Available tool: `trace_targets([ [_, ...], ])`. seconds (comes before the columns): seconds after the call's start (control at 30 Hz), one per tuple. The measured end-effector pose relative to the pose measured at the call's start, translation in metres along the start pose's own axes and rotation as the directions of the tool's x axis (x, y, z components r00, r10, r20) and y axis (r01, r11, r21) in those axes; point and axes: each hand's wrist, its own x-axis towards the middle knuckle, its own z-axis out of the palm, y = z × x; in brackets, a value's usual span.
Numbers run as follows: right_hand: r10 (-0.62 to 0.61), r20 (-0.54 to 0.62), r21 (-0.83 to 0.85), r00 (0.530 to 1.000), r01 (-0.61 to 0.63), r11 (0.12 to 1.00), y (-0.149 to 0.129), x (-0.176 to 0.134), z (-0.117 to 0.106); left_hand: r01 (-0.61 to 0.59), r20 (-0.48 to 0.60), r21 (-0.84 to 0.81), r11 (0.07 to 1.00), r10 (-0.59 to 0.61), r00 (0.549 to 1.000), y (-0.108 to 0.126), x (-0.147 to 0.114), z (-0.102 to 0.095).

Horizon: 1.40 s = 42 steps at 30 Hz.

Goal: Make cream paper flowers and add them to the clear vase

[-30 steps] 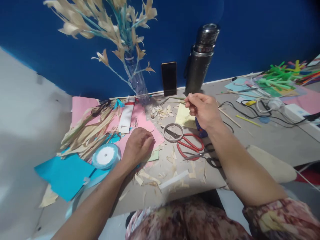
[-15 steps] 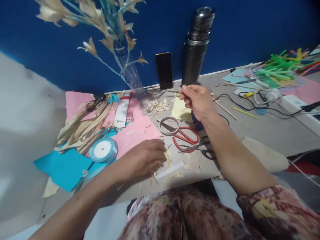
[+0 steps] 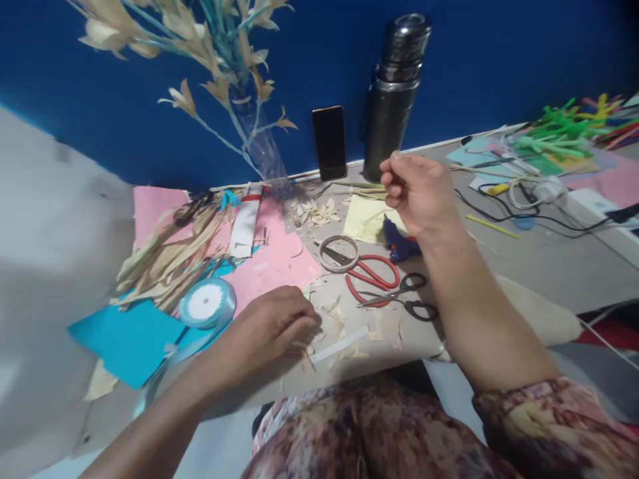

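My right hand (image 3: pixel 418 193) is raised over the back of the table, in front of the dark thermos (image 3: pixel 392 100). Its thumb and fingers are pinched together; anything between them is too small to make out. Below it lie a blue glue gun (image 3: pixel 397 241) and a yellow paper sheet (image 3: pixel 362 218). Low over the near edge, my left hand (image 3: pixel 274 322) has curled fingers, beside pale petal scraps (image 3: pixel 339 316) and a white strip (image 3: pixel 339 344). What those fingers hold, if anything, is hidden. Black-handled scissors (image 3: pixel 394 297), red-handled scissors (image 3: pixel 372 273) and a tape roll (image 3: pixel 339 253) lie between the hands.
At left are dried husk strips (image 3: pixel 170 256), a blue ribbon spool (image 3: pixel 206 303), pink paper (image 3: pixel 269 266) and blue paper (image 3: pixel 130 336). A vase with artificial flowers (image 3: pixel 264 146) and a phone (image 3: pixel 329 143) stand at the wall. Cables and a power strip (image 3: pixel 606 216) lie right.
My right hand has moved to the right, uncovering more of the glue gun and yellow sheet. My left hand has shifted slightly left, fingers still curled.
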Motion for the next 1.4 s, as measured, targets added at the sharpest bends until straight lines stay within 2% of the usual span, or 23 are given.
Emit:
trace_targets([
  [0.1, -0.004, -0.015, -0.003, 1.000, 0.004, 1.000, -0.002, 0.002, -0.003, -0.159, -0.028, 0.100, 0.982, 0.163, 0.986, 0.014, 0.031, 0.012],
  [0.2, 0.012, -0.013, 0.023, 1.000, -0.012, 1.000, -0.001, 0.003, -0.001, -0.238, -0.034, 0.233, 0.943, 0.253, 0.967, 0.030, 0.064, 0.033],
  [0.37, 0.044, -0.027, 0.039, 0.999, -0.042, 0.998, 0.002, 0.004, 0.000, -0.256, 0.021, 0.433, 0.865, 0.274, 0.962, 0.044, 0.099, 0.068],
  [0.47, 0.050, -0.021, 0.041, 0.999, -0.049, 0.998, 0.001, 0.005, 0.000, -0.229, 0.008, 0.482, 0.846, 0.256, 0.967, 0.045, 0.106, 0.076],
  [0.67, 0.042, 0.003, 0.050, 0.999, -0.042, 0.998, -0.003, 0.005, -0.003, -0.218, -0.006, 0.474, 0.853, 0.251, 0.968, 0.041, 0.111, 0.076],
  [0.83, 0.035, -0.008, 0.074, 0.999, -0.034, 0.997, -0.004, 0.006, -0.006, -0.194, -0.089, 0.433, 0.880, 0.257, 0.962, 0.037, 0.111, 0.076],
  [0.9, 0.039, 0.002, 0.064, 0.999, -0.040, 0.997, -0.004, 0.006, -0.006, -0.272, -0.077, 0.448, 0.852, 0.340, 0.937, 0.040, 0.108, 0.078],
  [1.0, 0.052, 0.014, 0.064, 0.999, -0.053, 0.997, -0.005, 0.005, -0.005, -0.450, 0.052, 0.435, 0.779, 0.478, 0.877, 0.046, 0.106, 0.084],
  [1.07, 0.063, 0.010, 0.080, 0.998, -0.063, 0.995, -0.005, 0.005, -0.004, -0.501, 0.086, 0.369, 0.783, 0.507, 0.857, 0.047, 0.106, 0.087],
  [1.13, 0.072, -0.001, 0.098, 0.997, -0.072, 0.993, -0.006, 0.005, -0.005, -0.478, 0.037, 0.210, 0.853, 0.482, 0.875, 0.046, 0.107, 0.086],
  [1.2, 0.074, -0.002, 0.121, 0.997, -0.074, 0.990, -0.005, 0.006, -0.005, -0.364, -0.064, -0.111, 0.925, 0.359, 0.931, 0.044, 0.108, 0.079],
  [1.23, 0.071, 0.002, 0.137, 0.997, -0.071, 0.988, -0.004, 0.007, -0.005, -0.270, -0.104, -0.325, 0.906, 0.250, 0.963, 0.043, 0.108, 0.072],
  [1.27, 0.066, 0.007, 0.156, 0.998, -0.067, 0.986, -0.003, 0.007, -0.005, -0.163, -0.119, -0.537, 0.827, 0.117, 0.986, 0.041, 0.107, 0.065],
  [1.3, 0.064, 0.015, 0.174, 0.998, -0.065, 0.983, -0.001, 0.007, -0.004, -0.070, -0.107, -0.715, 0.695, -0.010, 0.994, 0.039, 0.106, 0.056],
  [1.33, 0.064, 0.027, 0.188, 0.998, -0.068, 0.980, 0.000, 0.006, -0.002, -0.005, -0.080, -0.842, 0.540, -0.115, 0.990, 0.037, 0.104, 0.048],
  [1.4, 0.082, 0.076, 0.184, 0.994, -0.095, 0.978, 0.003, 0.004, 0.001, 0.035, -0.032, -0.958, 0.284, -0.230, 0.973, 0.031, 0.100, 0.031],
])
